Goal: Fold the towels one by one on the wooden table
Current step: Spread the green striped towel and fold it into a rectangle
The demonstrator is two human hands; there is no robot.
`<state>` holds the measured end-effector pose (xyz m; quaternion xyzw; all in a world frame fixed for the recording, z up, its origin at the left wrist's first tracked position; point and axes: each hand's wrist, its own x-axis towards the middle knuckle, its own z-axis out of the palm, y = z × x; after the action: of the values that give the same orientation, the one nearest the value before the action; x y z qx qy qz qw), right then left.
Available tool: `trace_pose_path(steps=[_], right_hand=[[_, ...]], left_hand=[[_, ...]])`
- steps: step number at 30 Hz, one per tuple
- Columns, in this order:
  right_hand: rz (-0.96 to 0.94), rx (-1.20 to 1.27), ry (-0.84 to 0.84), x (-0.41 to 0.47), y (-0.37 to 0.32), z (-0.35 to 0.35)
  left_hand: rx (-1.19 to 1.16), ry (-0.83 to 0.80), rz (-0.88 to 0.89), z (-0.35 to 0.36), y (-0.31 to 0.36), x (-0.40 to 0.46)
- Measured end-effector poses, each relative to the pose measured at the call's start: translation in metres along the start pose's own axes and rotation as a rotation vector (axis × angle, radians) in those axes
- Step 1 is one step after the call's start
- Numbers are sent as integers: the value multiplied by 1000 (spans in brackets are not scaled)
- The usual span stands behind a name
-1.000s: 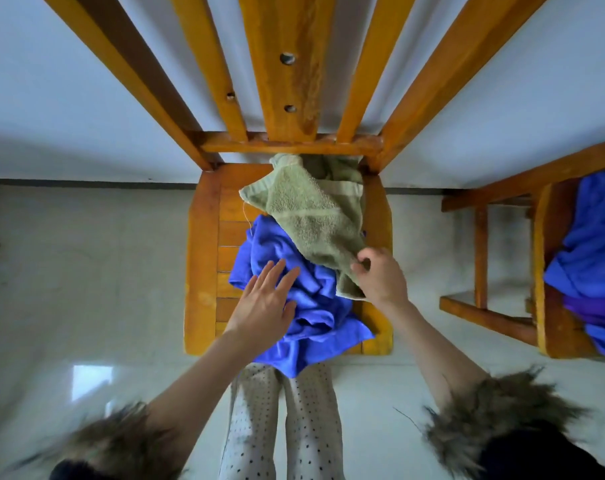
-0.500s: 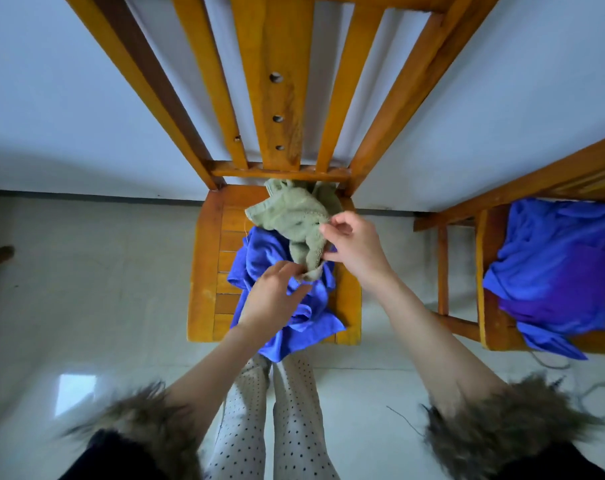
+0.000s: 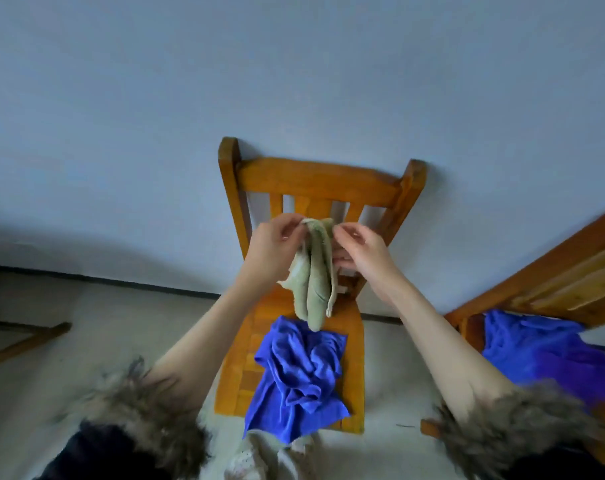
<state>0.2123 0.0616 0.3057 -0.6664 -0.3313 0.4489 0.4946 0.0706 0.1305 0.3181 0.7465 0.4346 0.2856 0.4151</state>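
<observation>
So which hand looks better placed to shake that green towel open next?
Probably the right hand: it pinches only the green towel at its top edge, so could draw sideways, while the left hand holds the bunched top.

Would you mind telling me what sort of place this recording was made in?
Probably a plain room in a home, though I cannot be sure. A slatted wooden chair stands against a bare pale wall, a crumpled blue towel lies on its seat, and the floor looks like light tile with a dark skirting line.
</observation>
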Motion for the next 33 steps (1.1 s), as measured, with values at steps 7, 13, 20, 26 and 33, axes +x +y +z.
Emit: trace_pose_path(steps=[7,13,20,26,33], right_hand=[[-330,-322,-128,-23,-98,30],[-445,-336,-187,-39,-159,92],[-660,-616,-446,-71,-224,212],[-717,-645,-640,-117,-243,356],[-809,-613,-689,-153,-251,497]], left_hand=[[-13,125,100,-83,78,1],[71,293,154,-172,84,-38],[448,471,76,-300,20,-106],[535,669,-134,-406,-41,-185],[572,882,-385,-511,-105,-284]])
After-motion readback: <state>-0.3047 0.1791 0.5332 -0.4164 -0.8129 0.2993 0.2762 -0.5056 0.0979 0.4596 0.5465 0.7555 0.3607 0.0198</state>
